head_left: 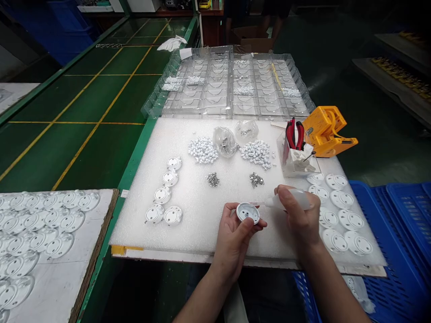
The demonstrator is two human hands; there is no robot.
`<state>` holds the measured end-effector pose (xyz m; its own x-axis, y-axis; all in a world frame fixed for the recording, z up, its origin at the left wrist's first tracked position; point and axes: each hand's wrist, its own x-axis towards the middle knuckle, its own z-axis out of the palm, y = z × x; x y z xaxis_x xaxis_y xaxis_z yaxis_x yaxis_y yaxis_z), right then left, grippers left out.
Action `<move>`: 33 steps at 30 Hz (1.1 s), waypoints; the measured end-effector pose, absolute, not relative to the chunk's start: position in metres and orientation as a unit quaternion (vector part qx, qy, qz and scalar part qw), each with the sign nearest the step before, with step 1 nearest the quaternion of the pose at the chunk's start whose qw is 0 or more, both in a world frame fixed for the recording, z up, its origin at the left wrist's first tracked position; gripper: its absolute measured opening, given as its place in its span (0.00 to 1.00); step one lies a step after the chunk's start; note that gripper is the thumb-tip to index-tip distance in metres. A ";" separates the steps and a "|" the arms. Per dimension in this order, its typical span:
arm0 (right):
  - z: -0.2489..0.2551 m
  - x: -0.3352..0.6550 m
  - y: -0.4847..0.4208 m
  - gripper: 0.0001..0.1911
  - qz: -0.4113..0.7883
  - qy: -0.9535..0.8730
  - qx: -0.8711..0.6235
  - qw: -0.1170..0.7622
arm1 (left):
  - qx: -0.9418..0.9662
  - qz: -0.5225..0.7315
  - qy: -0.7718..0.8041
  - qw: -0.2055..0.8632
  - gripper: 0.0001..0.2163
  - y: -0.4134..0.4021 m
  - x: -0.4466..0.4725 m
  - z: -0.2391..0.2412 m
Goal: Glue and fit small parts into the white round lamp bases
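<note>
My left hand (234,235) pinches a small round white disc (248,212) by its rim, held above the white foam sheet (202,224). My right hand (299,215) grips a small translucent squeeze bottle (296,198) lying sideways, its nozzle pointing left at the disc's edge. Several similar white discs (164,197) lie in a curved row to the left on the foam. More discs (340,215) lie in rows to the right of my right hand.
Two heaps of small white parts (203,150) (256,151), two little piles of screws (213,180) (256,180) and clear bags (225,140) lie mid-sheet. Behind are clear plastic trays (232,83), red pliers in a clear holder (295,134) and an orange tool (325,130). Blue crates (397,233) stand right; more discs (37,224) lie left.
</note>
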<state>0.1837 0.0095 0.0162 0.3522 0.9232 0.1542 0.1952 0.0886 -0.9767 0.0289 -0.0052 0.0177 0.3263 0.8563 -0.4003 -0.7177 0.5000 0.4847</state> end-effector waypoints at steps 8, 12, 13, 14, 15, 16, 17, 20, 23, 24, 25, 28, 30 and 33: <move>0.016 0.184 0.020 0.27 0.331 -0.381 -0.541 0.673 | 0.107 0.487 0.316 0.807 0.19 -0.005 0.029 0.016; 0.022 0.185 0.029 0.26 0.367 -0.363 -0.527 0.675 | 0.105 0.488 0.317 0.806 0.20 -0.004 0.029 0.018; 0.023 0.188 0.030 0.25 0.375 -0.371 -0.542 0.654 | 0.105 0.485 0.320 0.807 0.20 -0.003 0.029 0.019; 0.024 0.190 0.030 0.23 0.377 -0.386 -0.561 0.627 | 0.103 0.483 0.321 0.808 0.21 -0.003 0.029 0.021; 0.024 0.194 0.030 0.22 0.371 -0.406 -0.583 0.598 | 0.102 0.480 0.322 0.809 0.21 -0.003 0.029 0.022; 0.025 0.197 0.029 0.20 0.357 -0.432 -0.606 0.565 | 0.101 0.478 0.322 0.810 0.22 -0.003 0.028 0.024; 0.026 0.200 0.028 0.19 0.332 -0.462 -0.630 0.528 | 0.101 0.476 0.322 0.812 0.22 -0.003 0.028 0.025; 0.029 0.203 0.022 0.12 0.199 -0.544 -0.697 0.424 | 0.105 0.474 0.316 0.815 0.22 -0.003 0.027 0.027; 0.028 0.199 0.016 0.11 0.112 -0.592 -0.713 0.358 | 0.109 0.474 0.313 0.816 0.22 -0.002 0.026 0.026; 0.027 0.197 0.013 0.10 0.112 -0.604 -0.710 0.345 | 0.110 0.474 0.312 0.816 0.22 -0.002 0.026 0.025; 0.026 0.197 0.010 0.10 0.118 -0.613 -0.706 0.335 | 0.110 0.474 0.310 0.817 0.22 -0.003 0.026 0.025; 0.031 0.200 -0.002 0.17 0.137 -0.621 -0.701 0.322 | 0.111 0.474 0.308 0.817 0.22 -0.003 0.026 0.024; 0.041 0.208 -0.009 0.22 0.133 -0.601 -0.711 0.340 | 0.112 0.474 0.310 0.817 0.22 -0.003 0.025 0.024; 0.059 0.225 -0.004 0.21 0.065 -0.529 -0.726 0.435 | 0.110 0.471 0.311 0.818 0.23 -0.003 0.025 0.025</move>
<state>0.2250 -0.0041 0.0590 0.4318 0.8243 0.3663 0.7116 -0.0618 -0.6999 0.0250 -0.0032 0.0246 0.3624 0.8390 -0.4058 -0.7020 0.5321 0.4733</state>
